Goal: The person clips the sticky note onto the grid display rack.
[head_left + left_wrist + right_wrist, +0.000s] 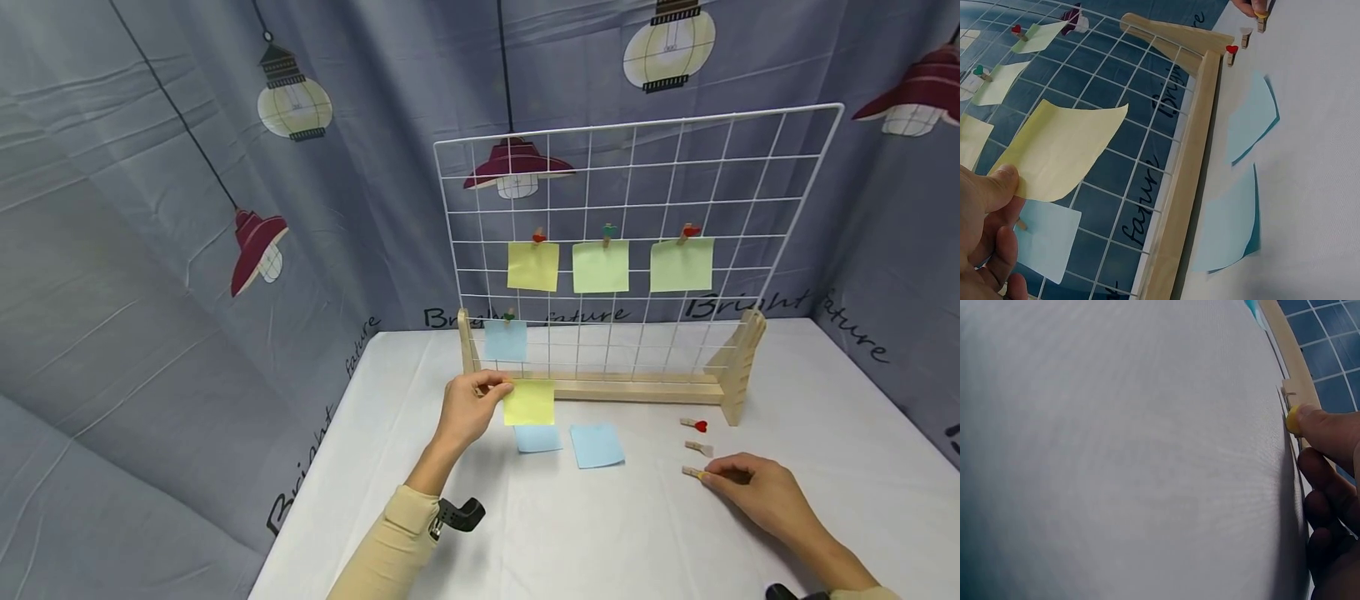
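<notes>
My left hand point(467, 410) pinches a yellow sticky note point(529, 403) by its upper left corner, in front of the wire grid's wooden base. In the left wrist view, the thumb lies over the edge of that note point(1063, 147). On the right, my right hand point(761, 493) pinches a small wooden clothespin point(692, 472) with a yellow ornament, low at the white table. The right wrist view shows thumb and finger at the yellow ornament point(1294, 421). Two more clothespins lie beyond that hand, one with a red heart point(701, 426), one with a whitish ornament point(705, 450).
A white wire grid point(570, 204) stands in a wooden base point(637, 390). Clothespins hold a yellow note point(533, 267), two pale green notes point(601, 267) and a blue note point(506, 342) on it. Blue notes point(597, 446) lie on the table point(600, 533). Printed curtains point(360, 208) surround it.
</notes>
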A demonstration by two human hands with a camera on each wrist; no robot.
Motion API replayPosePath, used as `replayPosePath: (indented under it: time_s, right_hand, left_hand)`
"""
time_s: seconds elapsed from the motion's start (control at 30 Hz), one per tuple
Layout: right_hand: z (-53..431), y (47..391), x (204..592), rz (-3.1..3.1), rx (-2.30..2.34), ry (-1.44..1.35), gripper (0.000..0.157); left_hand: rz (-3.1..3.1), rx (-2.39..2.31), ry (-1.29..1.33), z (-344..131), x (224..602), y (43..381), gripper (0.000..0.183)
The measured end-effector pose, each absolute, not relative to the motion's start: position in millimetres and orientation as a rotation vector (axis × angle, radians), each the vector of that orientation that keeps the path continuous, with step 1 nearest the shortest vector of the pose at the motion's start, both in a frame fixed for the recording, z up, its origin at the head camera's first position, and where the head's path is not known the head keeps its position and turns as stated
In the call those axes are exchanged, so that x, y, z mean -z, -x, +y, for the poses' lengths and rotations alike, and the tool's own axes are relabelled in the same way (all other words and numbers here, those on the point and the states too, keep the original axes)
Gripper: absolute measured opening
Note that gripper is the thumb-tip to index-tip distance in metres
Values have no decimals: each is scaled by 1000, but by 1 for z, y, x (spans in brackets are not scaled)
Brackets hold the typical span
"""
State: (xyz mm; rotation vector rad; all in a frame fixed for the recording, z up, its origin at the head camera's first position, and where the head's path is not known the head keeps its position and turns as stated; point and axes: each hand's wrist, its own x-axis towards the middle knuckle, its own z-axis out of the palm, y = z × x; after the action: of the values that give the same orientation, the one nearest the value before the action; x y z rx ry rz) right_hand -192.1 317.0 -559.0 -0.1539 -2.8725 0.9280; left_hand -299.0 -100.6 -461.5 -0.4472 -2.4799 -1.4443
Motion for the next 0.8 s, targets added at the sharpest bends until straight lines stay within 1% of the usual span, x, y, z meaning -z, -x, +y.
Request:
replayPosePath:
  time_s: [0.43,0.67,0.8]
  right_hand:
    - [319,193,556,-2816,-970,169,20]
    - [318,201,540,-2755,-1072,85,20]
    - [316,208,527,-2715,-1091,12,17]
  left_hand:
    - [-2480,1439,451,-99,462,301,6]
    - [-2492,1445,433,-98,462,302,6]
    - [-2495,1449,431,-98,462,303,5]
